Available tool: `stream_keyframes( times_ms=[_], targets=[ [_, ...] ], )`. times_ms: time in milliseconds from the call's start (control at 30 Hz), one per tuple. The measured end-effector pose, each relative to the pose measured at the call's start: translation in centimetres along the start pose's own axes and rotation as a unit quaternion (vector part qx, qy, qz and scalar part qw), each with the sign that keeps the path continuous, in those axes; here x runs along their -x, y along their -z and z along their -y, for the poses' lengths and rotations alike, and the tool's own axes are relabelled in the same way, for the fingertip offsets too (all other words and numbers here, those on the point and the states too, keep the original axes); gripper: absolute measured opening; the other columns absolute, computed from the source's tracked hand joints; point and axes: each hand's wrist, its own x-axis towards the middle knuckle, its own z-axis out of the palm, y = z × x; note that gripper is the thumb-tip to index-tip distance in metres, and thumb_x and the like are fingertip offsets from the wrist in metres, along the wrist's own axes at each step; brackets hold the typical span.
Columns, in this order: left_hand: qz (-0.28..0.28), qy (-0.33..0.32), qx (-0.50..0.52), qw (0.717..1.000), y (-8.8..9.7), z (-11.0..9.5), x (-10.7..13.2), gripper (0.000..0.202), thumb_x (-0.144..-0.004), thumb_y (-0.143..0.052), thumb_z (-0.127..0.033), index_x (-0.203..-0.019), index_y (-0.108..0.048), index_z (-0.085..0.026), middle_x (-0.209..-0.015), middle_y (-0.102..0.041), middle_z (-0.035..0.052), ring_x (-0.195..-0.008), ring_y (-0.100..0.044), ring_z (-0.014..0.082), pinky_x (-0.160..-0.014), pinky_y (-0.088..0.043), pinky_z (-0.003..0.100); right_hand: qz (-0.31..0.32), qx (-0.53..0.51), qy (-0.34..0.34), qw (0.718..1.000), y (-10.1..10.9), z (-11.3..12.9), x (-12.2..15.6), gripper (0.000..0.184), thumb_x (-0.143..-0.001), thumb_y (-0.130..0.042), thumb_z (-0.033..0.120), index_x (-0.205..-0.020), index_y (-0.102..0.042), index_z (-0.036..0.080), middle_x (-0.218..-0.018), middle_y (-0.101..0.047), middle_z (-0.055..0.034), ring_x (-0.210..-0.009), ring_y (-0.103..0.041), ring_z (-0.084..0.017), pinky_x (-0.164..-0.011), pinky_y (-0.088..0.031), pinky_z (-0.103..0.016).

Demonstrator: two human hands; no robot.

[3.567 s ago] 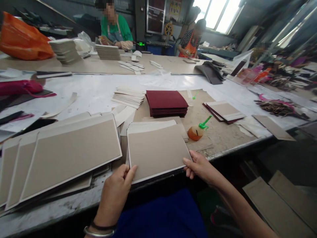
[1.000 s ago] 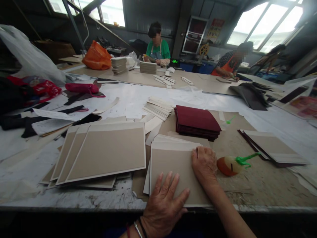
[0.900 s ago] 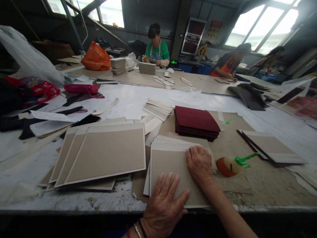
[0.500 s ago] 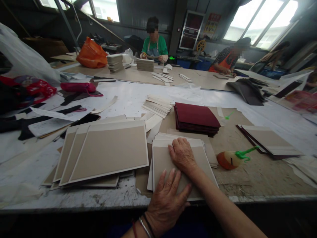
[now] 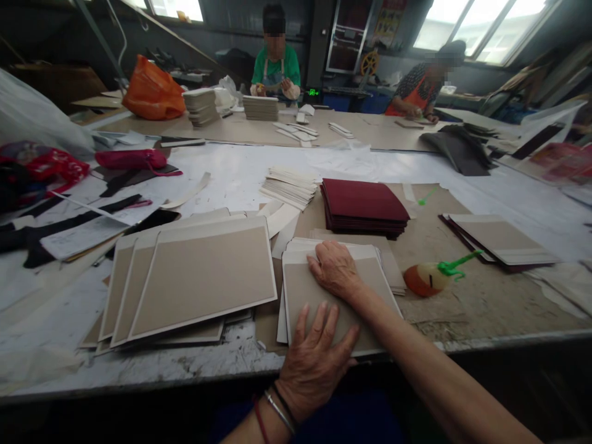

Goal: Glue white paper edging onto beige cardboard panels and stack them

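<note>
A beige board panel (image 5: 300, 280) with a pale strip along its far edge lies in front of me on a small stack of similar pieces. My left hand (image 5: 317, 351), wearing bracelets, rests flat on the near part with fingers spread. Farther up, my right hand (image 5: 335, 268) presses on the panel close to the pale strip. Its fingers are curled under, and anything inside them is hidden. Left of the hands, larger beige panels with white borders (image 5: 208, 277) lie fanned out. Behind the right hand sits a stack of dark red covers (image 5: 363, 203).
A bottle of amber liquid with a green nozzle (image 5: 428, 279) lies to the right. Pale strips (image 5: 289, 185) are piled beyond the panels. More covers (image 5: 499, 237) lie far right. Two people (image 5: 276, 71) work across the table, near an orange bag (image 5: 155, 89).
My right hand has slid slightly left along the panel's far part. My left hand stays flat on it. The whole view has shifted a little.
</note>
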Motion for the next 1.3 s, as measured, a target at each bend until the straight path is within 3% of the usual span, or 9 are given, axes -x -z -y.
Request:
stream_keyframes(
  times_ms=[467, 567, 633, 733, 800, 867, 933, 1133, 1300],
  targets=[
    [0.005, -0.005, 0.048, 0.999, 0.6, 0.2, -0.3, 0.049, -0.083, -0.049, -0.041, -0.129, -0.042, -0.025, -0.130, -0.047, 0.0134, -0.124, -0.039, 0.0289, -0.102, -0.029, 0.050, 0.017, -0.016, 0.002, 1.000, -0.4, -0.1, 0.0, 0.023, -0.088, -0.042, 0.034, -0.085, -0.055, 0.015, -0.084, -0.059, -0.0098, -0.079, -0.048, -0.023, -0.070, -0.027, -0.032],
    [-0.048, 0.011, 0.150, 0.988, 2.3, 0.7, 0.5, 0.040, -0.086, -0.043, -0.027, -0.125, -0.043, -0.017, -0.122, -0.051, 0.0138, -0.119, -0.043, 0.0241, -0.099, -0.036, 0.043, 0.020, -0.019, -0.004, 1.000, -0.3, 0.0, 0.1, 0.023, -0.087, -0.042, 0.034, -0.086, -0.056, 0.015, -0.086, -0.060, -0.0100, -0.080, -0.048, -0.024, -0.071, -0.027, -0.032],
    [-0.115, 0.113, 0.195, 0.967, 3.9, 0.9, 1.4, 0.030, -0.086, -0.040, -0.019, -0.115, -0.048, -0.015, -0.110, -0.055, 0.0116, -0.108, -0.050, 0.0203, -0.093, -0.042, 0.037, 0.019, -0.021, -0.006, 1.000, -0.2, 0.1, 0.2, 0.022, -0.087, -0.043, 0.033, -0.085, -0.056, 0.015, -0.086, -0.060, -0.0098, -0.082, -0.048, -0.024, -0.071, -0.027, -0.032],
    [-0.101, 0.386, 0.273, 0.875, 5.9, 0.6, 2.8, 0.017, -0.088, -0.039, -0.028, -0.095, -0.052, -0.019, -0.086, -0.059, 0.0050, -0.082, -0.058, 0.0161, -0.077, -0.048, 0.032, 0.014, -0.025, -0.009, 1.000, -0.2, 0.1, 0.3, 0.023, -0.087, -0.043, 0.032, -0.085, -0.057, 0.014, -0.087, -0.059, -0.0108, -0.083, -0.047, -0.024, -0.071, -0.027, -0.033],
    [-0.009, 0.520, 0.388, 0.761, 6.5, 0.2, 3.1, 0.024, -0.087, -0.040, -0.040, -0.091, -0.050, -0.018, -0.075, -0.061, 0.0029, -0.068, -0.061, 0.0158, -0.067, -0.050, 0.031, 0.012, -0.029, -0.009, 0.999, -0.2, 0.1, 0.3, 0.023, -0.087, -0.042, 0.032, -0.085, -0.057, 0.014, -0.087, -0.059, -0.0115, -0.083, -0.047, -0.025, -0.071, -0.026, -0.033],
    [0.039, 0.579, 0.503, 0.641, 6.5, 0.1, 2.9, 0.033, -0.084, -0.042, -0.049, -0.090, -0.050, -0.017, -0.072, -0.063, 0.0038, -0.063, -0.064, 0.0175, -0.060, -0.052, 0.031, 0.009, -0.032, -0.007, 0.999, -0.3, 0.1, 0.3, 0.023, -0.087, -0.042, 0.031, -0.086, -0.057, 0.013, -0.088, -0.059, -0.0119, -0.083, -0.047, -0.025, -0.071, -0.026, -0.033],
    [0.026, 0.605, 0.568, 0.557, 6.4, 0.2, 2.5, 0.036, -0.080, -0.047, -0.050, -0.087, -0.051, -0.015, -0.070, -0.065, 0.0050, -0.063, -0.066, 0.0188, -0.058, -0.054, 0.030, 0.005, -0.034, -0.006, 0.999, -0.4, 0.1, 0.4, 0.024, -0.087, -0.041, 0.031, -0.086, -0.057, 0.013, -0.088, -0.059, -0.0123, -0.083, -0.047, -0.025, -0.071, -0.026, -0.033],
    [0.012, 0.651, 0.613, 0.448, 6.7, 0.8, 1.3, 0.023, -0.068, -0.069, -0.025, -0.081, -0.057, -0.010, -0.074, -0.068, 0.0068, -0.068, -0.068, 0.0186, -0.065, -0.056, 0.025, -0.002, -0.045, 0.007, 0.999, -0.4, 0.0, 0.5, 0.024, -0.087, -0.041, 0.031, -0.086, -0.056, 0.013, -0.088, -0.059, -0.0122, -0.084, -0.046, -0.025, -0.073, -0.026, -0.033],
    [-0.021, 0.664, 0.618, 0.420, 6.7, 0.4, 1.1, 0.013, -0.067, -0.066, -0.011, -0.077, -0.057, -0.009, -0.070, -0.068, 0.0040, -0.063, -0.067, 0.0156, -0.065, -0.057, 0.025, -0.003, -0.054, 0.017, 0.998, -0.5, -0.1, 0.5, 0.024, -0.087, -0.040, 0.031, -0.085, -0.056, 0.014, -0.087, -0.058, -0.0115, -0.083, -0.046, -0.024, -0.073, -0.027, -0.033]
  ],
)
